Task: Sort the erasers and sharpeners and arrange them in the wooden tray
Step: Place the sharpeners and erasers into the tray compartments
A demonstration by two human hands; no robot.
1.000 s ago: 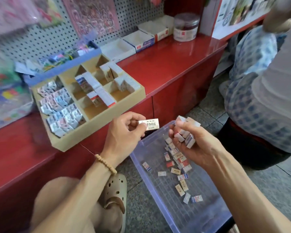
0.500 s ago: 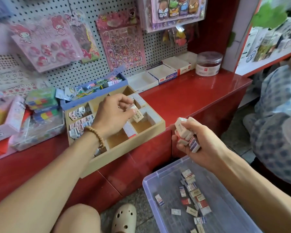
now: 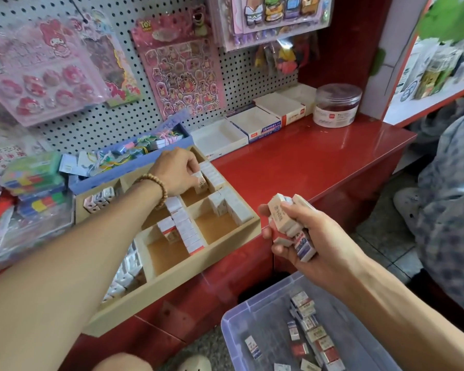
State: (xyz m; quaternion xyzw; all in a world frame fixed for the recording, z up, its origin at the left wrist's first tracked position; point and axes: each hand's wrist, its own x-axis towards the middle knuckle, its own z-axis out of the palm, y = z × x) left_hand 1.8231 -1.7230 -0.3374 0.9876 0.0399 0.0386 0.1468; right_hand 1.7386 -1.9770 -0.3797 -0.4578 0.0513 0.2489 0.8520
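Observation:
The wooden tray (image 3: 172, 279) sits on the red counter, its compartments holding rows of wrapped erasers (image 3: 184, 228) and small sharpeners (image 3: 99, 200) at the left. My left hand (image 3: 176, 174) reaches into a far compartment and pinches one white eraser (image 3: 201, 181), standing it beside the row there. My right hand (image 3: 303, 236) hovers off the tray's right corner, gripping a stack of several erasers (image 3: 284, 218). More loose erasers (image 3: 310, 333) lie in a clear plastic bin (image 3: 233, 341) on the floor below.
A blue box (image 3: 134, 164) of trinkets stands behind the tray, with white cardboard boxes (image 3: 257, 124) and a round clear tub (image 3: 336, 105) further right. Sticker packs hang on the pegboard (image 3: 241, 70). A person in a checked shirt (image 3: 450, 199) crouches at the right.
My left hand carried one eraser from above the bin up to the tray and lowered it into a far compartment. My right hand kept its stack and rose toward the counter edge.

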